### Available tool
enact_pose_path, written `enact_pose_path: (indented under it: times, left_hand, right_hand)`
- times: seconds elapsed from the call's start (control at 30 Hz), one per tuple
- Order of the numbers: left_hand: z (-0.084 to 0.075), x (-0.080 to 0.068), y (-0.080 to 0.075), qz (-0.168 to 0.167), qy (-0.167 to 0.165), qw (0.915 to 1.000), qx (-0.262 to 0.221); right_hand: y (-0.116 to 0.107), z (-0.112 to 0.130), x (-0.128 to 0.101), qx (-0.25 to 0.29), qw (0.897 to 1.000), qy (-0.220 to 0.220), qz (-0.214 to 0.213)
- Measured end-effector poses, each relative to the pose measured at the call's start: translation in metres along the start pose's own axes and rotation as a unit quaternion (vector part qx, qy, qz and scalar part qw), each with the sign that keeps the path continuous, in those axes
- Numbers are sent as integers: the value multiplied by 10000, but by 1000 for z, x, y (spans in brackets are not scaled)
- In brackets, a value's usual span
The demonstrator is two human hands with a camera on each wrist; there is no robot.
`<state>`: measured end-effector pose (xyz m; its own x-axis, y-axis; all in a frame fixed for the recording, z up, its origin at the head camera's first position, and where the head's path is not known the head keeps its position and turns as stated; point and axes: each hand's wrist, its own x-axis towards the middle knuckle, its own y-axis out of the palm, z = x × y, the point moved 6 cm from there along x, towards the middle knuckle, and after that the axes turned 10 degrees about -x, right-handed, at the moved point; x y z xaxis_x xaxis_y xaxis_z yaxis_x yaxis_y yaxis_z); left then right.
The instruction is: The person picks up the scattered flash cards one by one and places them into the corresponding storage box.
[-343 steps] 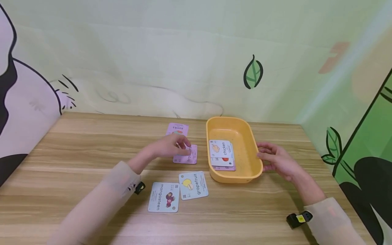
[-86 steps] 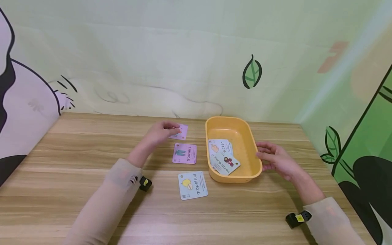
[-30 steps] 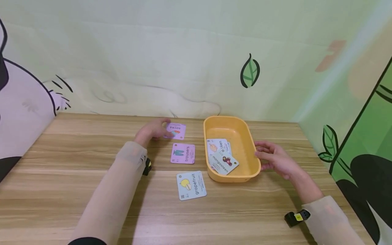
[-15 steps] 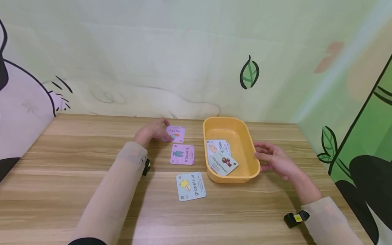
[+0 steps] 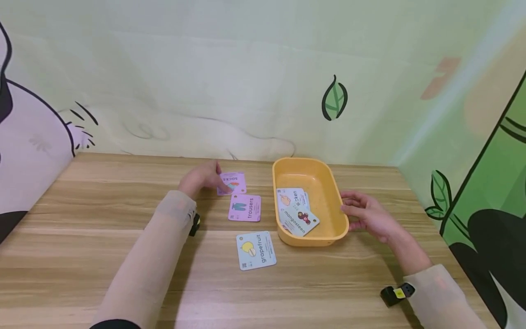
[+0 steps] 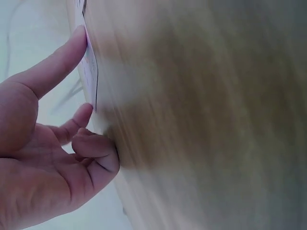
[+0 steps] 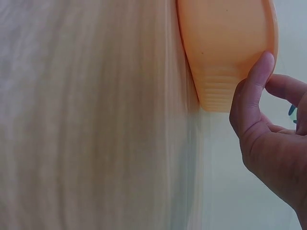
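Observation:
My left hand [image 5: 217, 180] pinches the left edge of a pink "socks" card [image 5: 233, 183] at the back of the wooden table [image 5: 102, 256]. In the left wrist view the left hand [image 6: 82, 76] has its thumb on top of the socks card [image 6: 91, 62] and a finger at its lower edge. My right hand [image 5: 349, 208] rests against the right side of the yellow tray [image 5: 312, 176]. The wrist view shows the right hand [image 7: 271, 72] with its thumb tip on the rim of the tray [image 7: 225, 48]. A "mangosteen" card [image 5: 300, 219] and a "chicken" card [image 5: 292, 196] lie in the tray.
A pink "trousers" card [image 5: 245, 208] lies just in front of the socks card. A pale blue "grapefruit" card [image 5: 256, 250] lies nearer me, left of the tray's front corner. Painted walls close the table at the back and on the right.
The mangosteen card went from the table into the tray. In the last second my left hand drew the socks card slightly nearer, toward the trousers card. The right hand stayed put.

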<state>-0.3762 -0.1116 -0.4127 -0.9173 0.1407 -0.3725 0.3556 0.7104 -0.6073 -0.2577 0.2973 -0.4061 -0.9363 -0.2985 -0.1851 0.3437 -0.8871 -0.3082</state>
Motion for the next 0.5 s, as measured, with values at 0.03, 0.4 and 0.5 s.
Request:
enact_pose_path:
  times: [0.03, 0.4, 0.5]
  left_hand:
    - [0, -1, 0, -34, 1, 10000, -2]
    - [-1, -1, 2, -409, 325, 9986, -3]
    - [0, 0, 2, -423, 424, 9982, 48]
  right_hand:
    - [0, 0, 0, -19, 10000, 15, 7]
    - [1, 2, -1, -52, 10000, 13, -16]
    - [2, 2, -1, -41, 10000, 3, -6]
